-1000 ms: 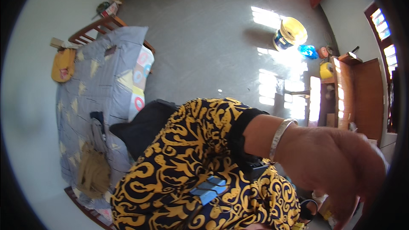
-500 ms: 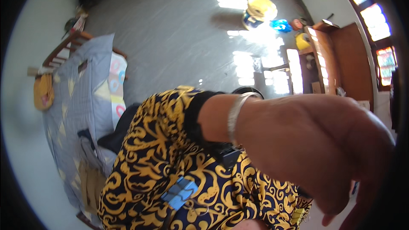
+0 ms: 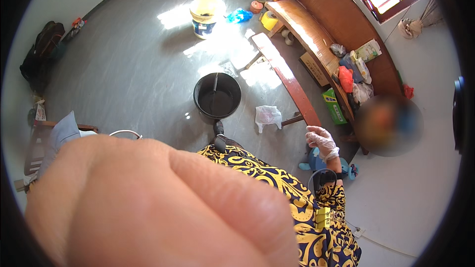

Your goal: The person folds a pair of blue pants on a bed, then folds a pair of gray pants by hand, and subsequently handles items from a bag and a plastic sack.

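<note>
Very close to the camera, my bare left hand [image 3: 163,207] fills the lower left; its fingers are out of sight, so what they do is hidden. On the right, my right hand [image 3: 322,142] wears a thin see-through glove. Its fingers are loosely bent and apart, with nothing visible in them. Below it is a blue toy-like object [image 3: 315,160] on the floor. A yellow clip [image 3: 323,217] sits on my patterned sleeve. In front of my dark shoe [image 3: 219,133] stands a black bucket [image 3: 216,100] with a stick-like thing inside. A white plastic bag [image 3: 268,116] lies to its right.
A narrow red-brown bench [image 3: 292,86] stands right of the bucket. Behind it, a long wooden seat [image 3: 309,27] carries bags and papers, with a green box [image 3: 334,106] underneath. Farther off are a yellow bucket [image 3: 207,7] and a blue bag [image 3: 239,16]. Dark bags [image 3: 47,49] lie far left.
My left hand has swung from the right side to the lower left, close to the camera. The view has turned right, bringing the black bucket and my gloved right hand into sight.
</note>
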A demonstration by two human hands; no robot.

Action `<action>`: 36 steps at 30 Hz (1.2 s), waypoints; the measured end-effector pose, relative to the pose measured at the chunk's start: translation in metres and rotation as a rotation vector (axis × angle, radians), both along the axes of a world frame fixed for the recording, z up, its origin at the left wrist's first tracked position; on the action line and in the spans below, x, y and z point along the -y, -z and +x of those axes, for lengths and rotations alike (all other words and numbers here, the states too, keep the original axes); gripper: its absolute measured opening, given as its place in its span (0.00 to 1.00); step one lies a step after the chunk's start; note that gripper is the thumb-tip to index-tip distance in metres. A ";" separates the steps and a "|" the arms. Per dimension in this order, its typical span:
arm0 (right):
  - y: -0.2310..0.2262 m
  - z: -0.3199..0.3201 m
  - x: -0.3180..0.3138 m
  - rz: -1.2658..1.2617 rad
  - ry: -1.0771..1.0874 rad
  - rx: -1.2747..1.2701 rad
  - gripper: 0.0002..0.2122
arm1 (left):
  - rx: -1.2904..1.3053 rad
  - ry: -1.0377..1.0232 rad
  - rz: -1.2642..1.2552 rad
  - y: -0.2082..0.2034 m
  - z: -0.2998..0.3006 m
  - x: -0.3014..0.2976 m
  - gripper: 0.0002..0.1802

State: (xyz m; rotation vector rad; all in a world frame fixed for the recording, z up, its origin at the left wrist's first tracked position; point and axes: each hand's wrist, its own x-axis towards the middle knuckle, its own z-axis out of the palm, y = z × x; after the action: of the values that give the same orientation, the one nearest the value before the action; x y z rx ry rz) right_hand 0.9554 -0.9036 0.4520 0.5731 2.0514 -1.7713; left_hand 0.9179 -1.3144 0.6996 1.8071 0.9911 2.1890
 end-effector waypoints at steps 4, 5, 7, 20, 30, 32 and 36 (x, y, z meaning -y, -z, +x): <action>0.012 0.013 -0.003 0.024 0.006 0.138 0.13 | 0.030 0.060 -0.010 -0.007 -0.002 0.003 0.04; 0.017 0.014 -0.007 0.004 0.003 0.151 0.13 | 0.046 0.081 -0.008 -0.009 0.000 0.009 0.04; 0.033 0.027 -0.012 -0.058 0.018 0.192 0.13 | 0.116 0.164 -0.025 -0.008 -0.006 0.015 0.04; 0.043 0.029 -0.015 -0.034 0.035 0.310 0.15 | 0.379 0.418 -0.065 -0.010 -0.017 -0.005 0.05; 0.064 0.007 -0.065 -0.074 0.033 0.324 0.16 | 0.137 0.282 -0.053 -0.006 -0.069 -0.059 0.05; 0.071 0.003 -0.079 -0.053 0.062 0.353 0.16 | 0.067 0.215 -0.021 0.000 -0.082 -0.084 0.07; 0.086 -0.013 -0.104 -0.115 0.146 0.361 0.15 | -0.102 0.093 0.084 -0.005 -0.095 -0.123 0.11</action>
State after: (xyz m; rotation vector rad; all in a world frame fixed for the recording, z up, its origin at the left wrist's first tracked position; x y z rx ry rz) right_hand 0.9425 -0.7999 0.3659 0.9505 1.6889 -1.7019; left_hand 0.8233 -1.1914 0.7044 1.9778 0.8268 2.1320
